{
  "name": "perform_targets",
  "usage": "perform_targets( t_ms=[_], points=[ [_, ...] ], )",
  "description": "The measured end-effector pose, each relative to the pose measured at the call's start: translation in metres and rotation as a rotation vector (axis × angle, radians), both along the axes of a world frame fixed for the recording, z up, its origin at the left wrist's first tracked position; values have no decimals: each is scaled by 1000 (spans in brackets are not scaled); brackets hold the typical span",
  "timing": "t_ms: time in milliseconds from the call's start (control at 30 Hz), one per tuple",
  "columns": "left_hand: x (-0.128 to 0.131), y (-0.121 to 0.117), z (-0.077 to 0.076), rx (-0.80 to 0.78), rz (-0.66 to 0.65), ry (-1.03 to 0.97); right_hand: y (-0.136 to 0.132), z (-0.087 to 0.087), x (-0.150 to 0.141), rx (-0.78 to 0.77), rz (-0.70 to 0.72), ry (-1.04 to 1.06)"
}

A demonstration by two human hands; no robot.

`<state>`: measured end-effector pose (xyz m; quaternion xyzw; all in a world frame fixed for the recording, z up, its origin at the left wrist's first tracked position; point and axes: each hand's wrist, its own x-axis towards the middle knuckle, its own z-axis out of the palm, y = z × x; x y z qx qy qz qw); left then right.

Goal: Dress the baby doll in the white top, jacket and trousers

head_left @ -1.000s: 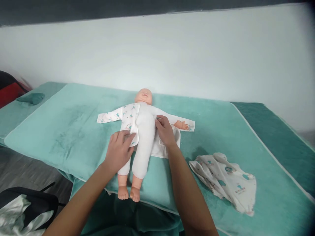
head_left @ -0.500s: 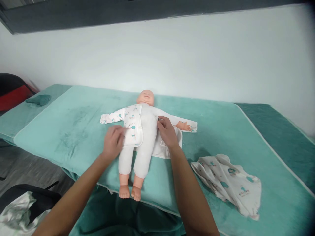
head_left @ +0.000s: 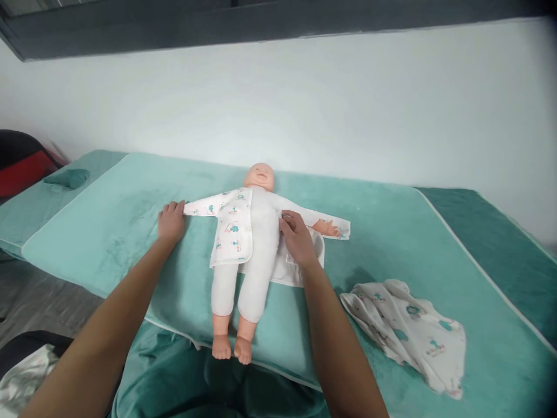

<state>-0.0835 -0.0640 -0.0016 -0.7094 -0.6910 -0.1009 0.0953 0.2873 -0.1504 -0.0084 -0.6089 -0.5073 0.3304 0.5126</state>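
Note:
A baby doll (head_left: 261, 232) with a white cloth body lies on its back, feet toward me. It wears a white printed baby shirt (head_left: 232, 232) spread open at the front, both arms in the sleeves. One front panel covers the chest's left side; the other lies flat on the bed beside the body. At the end of the left-side sleeve, my left hand (head_left: 172, 220) is closed on the cuff; the doll's hand there is hidden. My right hand (head_left: 298, 237) rests by the doll's other side, thumb and fingers pinched near the underarm. What they pinch is unclear.
A crumpled printed white baby garment (head_left: 409, 331) lies to the right on the green bed cover (head_left: 383, 232). Behind the bed stands a white wall (head_left: 304, 104). A black and red bag (head_left: 21, 165) is at far left, and a patterned cloth (head_left: 26, 377) at lower left.
My left hand has moved left and away from me, from the shirt's front panel to the sleeve cuff. The panel's lower corner lies flatter. My right hand has stayed in place.

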Motion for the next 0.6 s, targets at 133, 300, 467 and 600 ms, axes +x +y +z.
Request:
perform_targets(
  t_ms=[133, 300, 467, 600],
  points=[
    [-5, 1, -8, 47, 29, -109, -4, 5, 13, 30, -130, -86],
    [-17, 6, -16, 162, 51, -284, -5, 5, 51, 119, -513, -344],
    [-23, 6, -20, 245, 86, -418, -3, -3, 64, 8, -480, -615],
    [-26, 6, -22, 265, 114, -477, -3, -8, 70, -72, -412, -613]
  ],
)
